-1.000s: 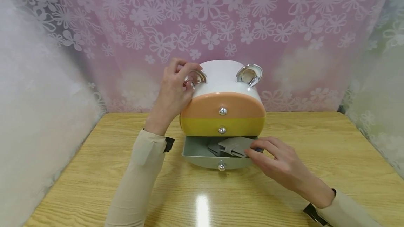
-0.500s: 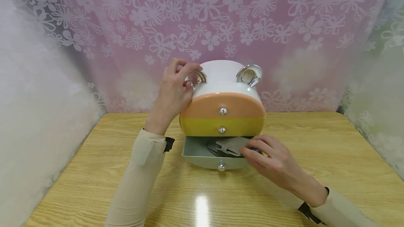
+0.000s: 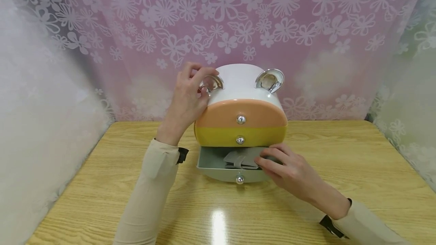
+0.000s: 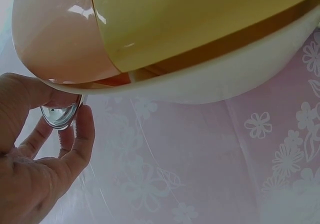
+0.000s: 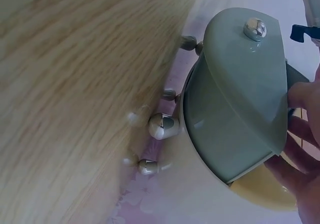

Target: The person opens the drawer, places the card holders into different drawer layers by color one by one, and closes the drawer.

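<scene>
A small rounded cabinet [image 3: 240,86] stands on the wooden table [image 3: 340,154], with a peach drawer [image 3: 238,112], a yellow drawer [image 3: 225,136] and a grey bottom drawer [image 3: 214,170] that is pulled open. My left hand [image 3: 187,95] grips the left chrome ear [image 3: 214,82] on the cabinet's top; the left wrist view shows its fingers [image 4: 82,134] round that ear [image 4: 60,116]. My right hand [image 3: 289,169] holds the right end of a folded grey pouch [image 3: 238,159], which lies low inside the open drawer. The right wrist view shows the drawer front [image 5: 235,104] from below.
A second chrome ear [image 3: 270,79] sits on the cabinet's top right. Each drawer has a chrome knob [image 3: 240,179]. Flowered lace curtains [image 3: 306,29] close in the back and both sides. The cabinet rests on small chrome feet [image 5: 162,125].
My right hand has moved left and deeper into the grey drawer, lowering the pouch from tilted above the rim to lying inside. The left hand has not moved.
</scene>
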Demonstrator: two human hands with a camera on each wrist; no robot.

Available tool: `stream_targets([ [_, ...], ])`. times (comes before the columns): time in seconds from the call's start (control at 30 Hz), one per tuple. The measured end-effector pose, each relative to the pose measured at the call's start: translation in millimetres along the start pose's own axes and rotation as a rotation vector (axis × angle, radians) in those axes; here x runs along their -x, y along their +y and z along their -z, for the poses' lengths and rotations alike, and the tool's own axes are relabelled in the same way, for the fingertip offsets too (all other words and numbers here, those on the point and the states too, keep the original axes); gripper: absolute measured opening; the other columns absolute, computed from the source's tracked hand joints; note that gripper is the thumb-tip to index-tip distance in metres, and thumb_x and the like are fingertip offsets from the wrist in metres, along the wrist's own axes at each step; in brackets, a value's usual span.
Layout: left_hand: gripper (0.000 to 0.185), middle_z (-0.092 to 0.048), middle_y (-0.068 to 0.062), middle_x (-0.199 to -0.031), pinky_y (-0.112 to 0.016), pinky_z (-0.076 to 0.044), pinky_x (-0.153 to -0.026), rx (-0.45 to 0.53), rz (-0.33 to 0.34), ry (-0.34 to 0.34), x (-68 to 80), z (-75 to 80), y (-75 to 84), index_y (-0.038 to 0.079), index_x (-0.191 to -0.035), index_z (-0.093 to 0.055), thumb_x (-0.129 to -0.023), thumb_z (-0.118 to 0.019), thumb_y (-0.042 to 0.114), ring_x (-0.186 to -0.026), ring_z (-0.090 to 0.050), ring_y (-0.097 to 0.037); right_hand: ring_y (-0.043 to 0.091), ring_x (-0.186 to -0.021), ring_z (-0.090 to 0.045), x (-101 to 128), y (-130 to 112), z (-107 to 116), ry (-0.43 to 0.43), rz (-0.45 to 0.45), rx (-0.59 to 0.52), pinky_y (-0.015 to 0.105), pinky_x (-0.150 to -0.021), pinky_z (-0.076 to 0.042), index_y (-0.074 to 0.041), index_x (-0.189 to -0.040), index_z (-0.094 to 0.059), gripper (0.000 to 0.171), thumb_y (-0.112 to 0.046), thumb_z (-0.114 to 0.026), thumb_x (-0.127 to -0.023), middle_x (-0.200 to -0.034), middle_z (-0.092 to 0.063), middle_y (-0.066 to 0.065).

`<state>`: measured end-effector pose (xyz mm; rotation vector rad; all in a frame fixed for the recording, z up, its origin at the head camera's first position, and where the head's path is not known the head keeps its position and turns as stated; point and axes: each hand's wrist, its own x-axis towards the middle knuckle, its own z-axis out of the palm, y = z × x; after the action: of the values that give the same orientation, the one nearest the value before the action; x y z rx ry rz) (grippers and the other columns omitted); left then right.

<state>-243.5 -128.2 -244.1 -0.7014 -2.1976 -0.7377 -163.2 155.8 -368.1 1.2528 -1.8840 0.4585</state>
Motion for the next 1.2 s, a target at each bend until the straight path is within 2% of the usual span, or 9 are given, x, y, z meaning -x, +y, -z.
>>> stream_targets([
  [0.13, 0.041, -0.053, -0.014, -0.118, -0.045, -0.039, -0.094, 0.006, 0.009, -0.007, -0.3, 0.6, 0.0, 0.013, -0.119, -0.069, -0.086, -0.057, -0.009, -0.094, -0.056, -0.03, 0.023, -0.09, -0.067, 2.2, 4.0, 0.7, -0.056, -0.029, -0.052, 0.032, -0.073, -0.058, -0.009, -0.104, -0.077, 0.032, -0.026, -0.05, -0.107, -0.102, -0.069, 0.01],
  [0.27, 0.041, -0.052, -0.014, -0.119, -0.042, -0.042, -0.091, 0.013, 0.013, -0.009, -0.5, 0.9, 0.4, 0.013, -0.119, -0.069, -0.086, -0.057, -0.009, -0.098, -0.054, -0.031, 0.022, -0.087, -0.069, 4.6, 7.4, 2.1, -0.092, -0.07, -0.103, 0.026, -0.071, -0.057, -0.008, -0.106, -0.077, 0.033, -0.026, -0.049, -0.106, -0.105, -0.067, 0.012],
  [0.57, 0.041, -0.052, -0.014, -0.121, -0.037, -0.054, -0.08, 0.049, 0.017, -0.037, -1.0, 4.3, -1.0, 0.015, -0.118, -0.069, -0.088, -0.056, -0.009, -0.1, -0.053, -0.028, 0.019, -0.078, -0.067, 9.2, 8.1, 6.1, -0.081, -0.096, -0.083, 0.015, -0.06, -0.05, -0.009, -0.108, -0.077, 0.04, -0.032, -0.045, -0.107, -0.107, -0.068, 0.013],
  [0.67, 0.042, -0.051, -0.014, -0.122, -0.034, -0.053, -0.079, 0.056, 0.016, -0.044, -1.0, 5.8, -1.3, 0.015, -0.119, -0.069, -0.088, -0.056, -0.01, -0.1, -0.054, -0.027, 0.017, -0.076, -0.067, 8.4, 5.3, 7.4, -0.047, -0.045, -0.046, 0.019, -0.06, -0.052, -0.012, -0.105, -0.078, 0.038, -0.033, -0.047, -0.107, -0.103, -0.07, 0.011],
  [0.83, 0.043, -0.051, -0.014, -0.124, -0.032, -0.054, -0.077, 0.078, 0.019, -0.048, -1.2, 6.9, -2.7, 0.015, -0.121, -0.07, -0.088, -0.055, -0.01, -0.1, -0.055, -0.026, 0.02, -0.073, -0.066, 3.3, -2.2, 7.3, 0.021, 0.147, 0.045, 0.032, -0.061, -0.056, -0.012, -0.1, -0.078, 0.028, -0.025, -0.054, -0.104, -0.095, -0.072, 0.008],
  [1.0, 0.042, -0.051, -0.014, -0.125, -0.032, -0.055, -0.078, 0.08, 0.014, -0.047, -1.2, 7.2, -4.1, 0.014, -0.122, -0.07, -0.089, -0.056, -0.009, -0.1, -0.055, -0.026, 0.021, -0.075, -0.065, -1.6, -11.3, 5.1, 0.026, 0.296, 0.101, 0.031, -0.061, -0.053, -0.011, -0.101, -0.076, 0.027, -0.019, -0.05, -0.107, -0.094, -0.074, 0.008],
  [1.2, 0.044, -0.052, -0.015, -0.122, -0.033, -0.055, -0.078, 0.064, -0.006, -0.042, -0.2, 6.9, -3.1, 0.013, -0.124, -0.069, -0.089, -0.056, -0.009, -0.099, -0.055, -0.027, 0.019, -0.079, -0.064, -7.8, -20.6, -0.2, 0.01, 0.396, 0.151, 0.029, -0.064, -0.051, -0.012, -0.106, -0.074, 0.034, -0.004, -0.041, -0.108, -0.095, -0.072, 0.008],
])
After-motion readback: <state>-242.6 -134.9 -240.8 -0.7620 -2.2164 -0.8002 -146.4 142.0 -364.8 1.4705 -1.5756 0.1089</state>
